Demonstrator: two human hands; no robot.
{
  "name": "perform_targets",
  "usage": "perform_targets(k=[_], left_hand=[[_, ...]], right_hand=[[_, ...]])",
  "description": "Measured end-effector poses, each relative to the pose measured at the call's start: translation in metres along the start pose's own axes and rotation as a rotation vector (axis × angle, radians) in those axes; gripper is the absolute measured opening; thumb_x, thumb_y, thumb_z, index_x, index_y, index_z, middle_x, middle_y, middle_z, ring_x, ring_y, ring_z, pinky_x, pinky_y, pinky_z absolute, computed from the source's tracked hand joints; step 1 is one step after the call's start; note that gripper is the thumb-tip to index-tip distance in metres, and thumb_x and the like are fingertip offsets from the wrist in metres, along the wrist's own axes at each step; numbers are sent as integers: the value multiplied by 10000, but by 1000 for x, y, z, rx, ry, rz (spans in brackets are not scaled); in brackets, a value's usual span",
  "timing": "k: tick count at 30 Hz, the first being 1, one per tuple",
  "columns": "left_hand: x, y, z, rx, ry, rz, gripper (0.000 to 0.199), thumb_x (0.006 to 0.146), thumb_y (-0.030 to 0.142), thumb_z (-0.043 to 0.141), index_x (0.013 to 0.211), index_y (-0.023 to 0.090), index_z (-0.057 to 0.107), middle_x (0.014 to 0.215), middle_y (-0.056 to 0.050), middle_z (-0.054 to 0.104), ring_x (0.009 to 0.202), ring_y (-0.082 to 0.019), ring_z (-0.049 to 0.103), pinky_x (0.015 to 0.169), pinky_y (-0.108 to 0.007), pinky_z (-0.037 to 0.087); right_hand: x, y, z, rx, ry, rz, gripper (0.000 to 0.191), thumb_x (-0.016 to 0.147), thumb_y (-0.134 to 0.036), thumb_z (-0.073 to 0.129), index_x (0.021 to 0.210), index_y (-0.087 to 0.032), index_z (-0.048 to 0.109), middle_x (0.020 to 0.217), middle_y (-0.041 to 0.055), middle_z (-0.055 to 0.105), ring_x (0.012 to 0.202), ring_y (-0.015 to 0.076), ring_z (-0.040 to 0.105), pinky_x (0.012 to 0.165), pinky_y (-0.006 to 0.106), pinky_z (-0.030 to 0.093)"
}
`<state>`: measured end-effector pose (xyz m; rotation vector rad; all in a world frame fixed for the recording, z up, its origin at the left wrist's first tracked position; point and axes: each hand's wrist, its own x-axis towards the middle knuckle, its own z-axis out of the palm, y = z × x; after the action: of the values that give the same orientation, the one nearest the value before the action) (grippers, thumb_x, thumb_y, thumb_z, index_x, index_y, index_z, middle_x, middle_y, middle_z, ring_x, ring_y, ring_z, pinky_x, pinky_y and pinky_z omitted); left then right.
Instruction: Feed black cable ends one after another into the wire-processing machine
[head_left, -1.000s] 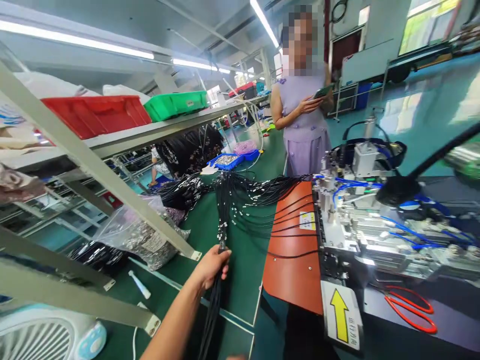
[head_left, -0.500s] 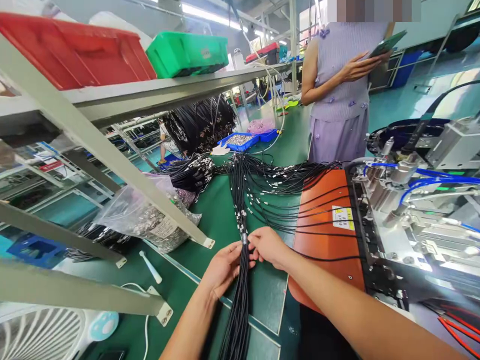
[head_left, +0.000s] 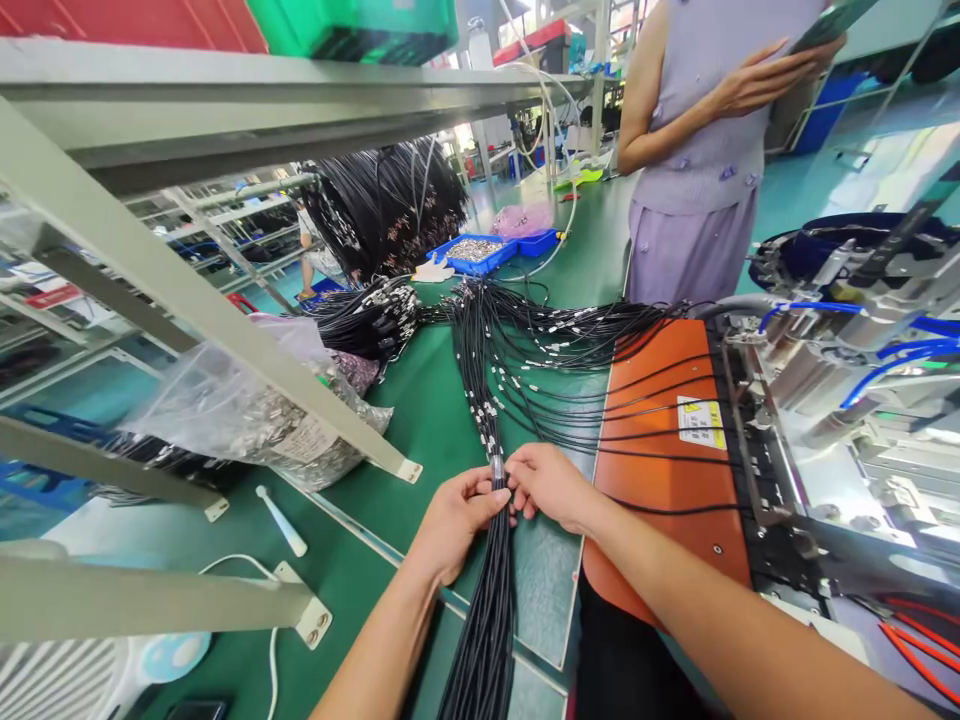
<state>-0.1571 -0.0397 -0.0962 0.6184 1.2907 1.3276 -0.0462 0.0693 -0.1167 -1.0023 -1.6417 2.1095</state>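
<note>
A thick bundle of black cables (head_left: 480, 620) with small silver connectors runs lengthwise along the green table (head_left: 420, 400). A shiny band (head_left: 498, 467) is round it just above my hands. My left hand (head_left: 456, 520) is closed round the bundle from the left, its thumb across the front below the band. From the right, my right hand (head_left: 553, 487) pinches at the bundle's edge beside the band. What lies between its fingertips is too small to make out. More loose cables (head_left: 570, 330) spread from the far end of the bundle to the right.
An orange plate (head_left: 660, 560) and a metal machine (head_left: 847, 420) stand right, cables lying across the plate. On the left are a shelf post (head_left: 247, 290), a plastic bag of metal parts (head_left: 300, 420) and a fan (head_left: 67, 680). A person (head_left: 690, 150) stands beyond, holding a tablet.
The view has tilted down and shifted slightly. My left thumb now lies across the front of the bundle, where before the hand was beside and behind it. My right hand stays at the band.
</note>
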Motion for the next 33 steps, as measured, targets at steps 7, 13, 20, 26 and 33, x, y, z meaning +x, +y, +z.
perform_targets(k=[7, 13, 20, 26, 33], left_hand=[[3, 1, -12, -55, -100, -34, 406, 802, 262, 799, 1154, 95, 685, 918, -109, 696, 775, -160, 652, 750, -265, 527], [5, 2, -15, -82, -153, -43, 378, 855, 236, 745, 1195, 90, 666, 1006, -127, 679, 780, -141, 638, 750, -252, 531], [5, 3, -16, -88, -174, -39, 360, 867, 219, 730, 1202, 103, 665, 1039, -126, 674, 798, -147, 640, 742, -252, 536], [5, 4, -14, -80, -172, -53, 360, 862, 222, 738, 1197, 109, 669, 1036, -123, 681, 807, -154, 654, 751, -254, 537], [5, 3, -14, -67, -143, -63, 412, 838, 245, 767, 1212, 111, 658, 1017, -120, 692, 782, -146, 661, 751, -256, 540]], right_hand=[[2, 3, -2, 72, 20, -45, 188, 959, -114, 485, 801, -140, 583, 624, -54, 568, 373, 47, 524, 315, 148, 411], [3, 3, -1, 78, -10, -56, 209, 938, -150, 537, 744, -137, 613, 587, -34, 585, 383, 62, 525, 306, 151, 394], [2, 1, -4, 27, -96, -47, 272, 958, -206, 558, 702, -138, 623, 486, -32, 578, 368, 68, 502, 326, 151, 383], [3, 0, -5, -56, -111, -34, 289, 987, -239, 574, 721, -129, 599, 471, -84, 533, 339, 44, 462, 334, 141, 360], [5, 7, -6, -124, -105, -52, 292, 993, -324, 583, 782, -126, 617, 502, -95, 530, 338, 35, 446, 328, 138, 340]])
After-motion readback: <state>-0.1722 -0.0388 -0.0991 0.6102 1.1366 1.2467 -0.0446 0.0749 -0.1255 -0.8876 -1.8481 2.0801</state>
